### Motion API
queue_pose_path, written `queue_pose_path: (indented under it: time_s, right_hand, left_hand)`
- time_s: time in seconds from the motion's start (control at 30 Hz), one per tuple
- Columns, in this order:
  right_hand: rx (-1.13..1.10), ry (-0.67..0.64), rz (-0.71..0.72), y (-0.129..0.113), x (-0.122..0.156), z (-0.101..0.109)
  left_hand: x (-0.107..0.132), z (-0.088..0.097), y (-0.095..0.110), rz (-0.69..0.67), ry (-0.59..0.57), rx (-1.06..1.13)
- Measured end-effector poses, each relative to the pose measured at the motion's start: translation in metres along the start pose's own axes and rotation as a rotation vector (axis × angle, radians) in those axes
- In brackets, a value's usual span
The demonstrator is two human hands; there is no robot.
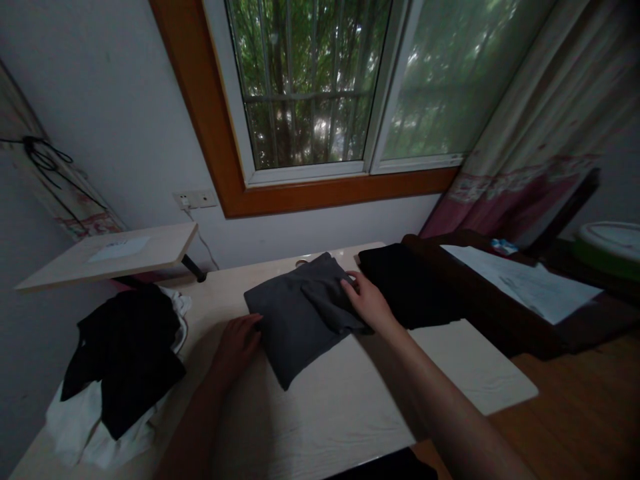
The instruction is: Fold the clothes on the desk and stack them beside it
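A dark grey folded garment (300,320) lies on the pale wooden table (320,413), its right part creased and bunched. At its right edge, my right hand (369,301) has thumb and fingers closed on the cloth. My left hand (237,347) rests on the table along the garment's left edge, fingers stretched toward it with the tips touching. Just beyond my right hand is a folded black garment (410,283). To the left, a loose heap holds a black garment (130,347) on top of white cloth (80,427).
A raised shelf (165,250) with a paper sheet (120,248) stands at the back left. Behind the table are a wall socket (194,199) and a barred window (310,87). On the right, dark furniture (480,287) carries a white sheet (520,280) beside a curtain (520,147).
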State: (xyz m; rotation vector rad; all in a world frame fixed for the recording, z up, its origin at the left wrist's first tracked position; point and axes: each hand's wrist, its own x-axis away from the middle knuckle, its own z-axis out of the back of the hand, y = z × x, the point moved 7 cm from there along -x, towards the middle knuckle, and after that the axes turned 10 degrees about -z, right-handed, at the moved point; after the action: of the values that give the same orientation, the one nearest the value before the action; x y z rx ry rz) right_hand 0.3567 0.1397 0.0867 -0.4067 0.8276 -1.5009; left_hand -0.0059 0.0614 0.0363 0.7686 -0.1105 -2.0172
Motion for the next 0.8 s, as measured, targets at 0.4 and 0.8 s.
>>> queue_pose_path:
  time_s: [0.4,0.8]
  right_hand:
    - [0.268,-0.390,-0.166,0.026,0.030,-0.019]
    - [-1.022,-0.274,-0.411,0.007,0.007,0.008]
  left_hand:
    - [-0.008,-0.022,0.107,-0.429,-0.235,0.020]
    - [-0.010,-0.010,0.090,-0.331,-0.017,0.049]
